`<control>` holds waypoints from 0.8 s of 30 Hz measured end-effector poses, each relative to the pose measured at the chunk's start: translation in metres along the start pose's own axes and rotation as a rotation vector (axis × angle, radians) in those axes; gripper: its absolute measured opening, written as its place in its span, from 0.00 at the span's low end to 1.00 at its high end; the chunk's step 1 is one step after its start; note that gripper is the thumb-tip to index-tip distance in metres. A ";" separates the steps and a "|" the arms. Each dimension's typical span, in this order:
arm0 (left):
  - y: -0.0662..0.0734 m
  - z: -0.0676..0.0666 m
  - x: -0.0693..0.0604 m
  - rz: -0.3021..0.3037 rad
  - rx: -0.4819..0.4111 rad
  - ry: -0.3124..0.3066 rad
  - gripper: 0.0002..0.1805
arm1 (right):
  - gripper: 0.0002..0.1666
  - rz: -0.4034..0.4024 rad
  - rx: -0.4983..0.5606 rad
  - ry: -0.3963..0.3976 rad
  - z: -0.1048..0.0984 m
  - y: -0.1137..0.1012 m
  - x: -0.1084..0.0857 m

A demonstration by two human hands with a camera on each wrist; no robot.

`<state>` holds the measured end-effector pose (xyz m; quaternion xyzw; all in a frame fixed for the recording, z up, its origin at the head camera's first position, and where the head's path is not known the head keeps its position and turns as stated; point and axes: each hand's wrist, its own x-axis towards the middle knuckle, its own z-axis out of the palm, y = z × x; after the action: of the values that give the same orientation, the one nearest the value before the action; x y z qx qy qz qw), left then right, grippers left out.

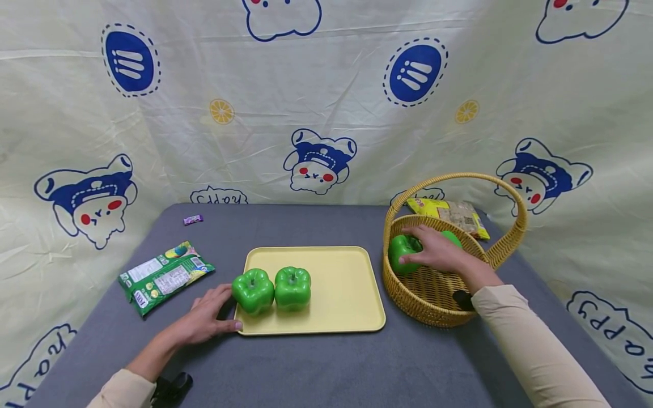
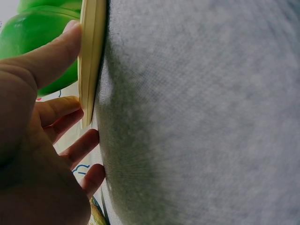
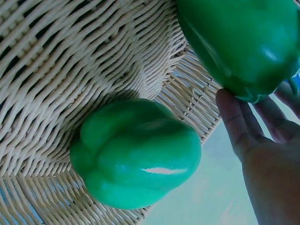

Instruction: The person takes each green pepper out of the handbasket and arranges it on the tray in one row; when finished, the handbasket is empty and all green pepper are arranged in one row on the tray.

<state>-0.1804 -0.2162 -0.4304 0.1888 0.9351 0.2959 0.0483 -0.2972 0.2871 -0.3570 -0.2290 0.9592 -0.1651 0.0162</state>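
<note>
In the head view, my right hand (image 1: 432, 247) reaches into a wicker basket (image 1: 400, 292) and grips a green bell pepper (image 1: 402, 252) near its left wall. The right wrist view shows my fingers against this held pepper (image 3: 243, 44). A second bell pepper (image 3: 136, 154) lies apart in the basket, mostly behind my hand in the head view. At the left end of a pale yellow tray (image 1: 339, 289), my left hand (image 1: 206, 317) touches the rim with thumb and fingertips. Two more green bell peppers, the left one (image 1: 253, 292) and right one (image 1: 293, 289), sit side by side on that tray.
A green snack packet (image 1: 165, 277) lies left of the tray, with a small purple wrapped sweet (image 1: 193, 220) farther back. Behind the basket is a yellow packet (image 1: 449, 212). The basket's tall handle (image 1: 459, 177) arches over its opening. A printed curtain (image 1: 326, 85) hangs behind the grey table (image 1: 306, 368).
</note>
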 end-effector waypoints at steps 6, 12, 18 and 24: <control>0.000 0.000 0.000 -0.001 0.004 -0.001 0.42 | 0.50 -0.011 -0.022 -0.040 -0.001 -0.001 -0.002; -0.001 0.000 0.000 0.001 0.003 0.004 0.42 | 0.51 -0.004 -0.001 -0.092 -0.004 0.001 -0.004; 0.000 0.000 0.000 0.002 0.005 0.004 0.42 | 0.46 -0.021 0.027 -0.074 -0.004 0.004 -0.005; -0.001 0.000 0.000 0.000 0.006 0.000 0.42 | 0.44 -0.021 0.040 -0.037 -0.009 0.002 -0.006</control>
<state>-0.1807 -0.2166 -0.4309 0.1890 0.9360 0.2931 0.0475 -0.2937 0.2944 -0.3492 -0.2416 0.9528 -0.1800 0.0368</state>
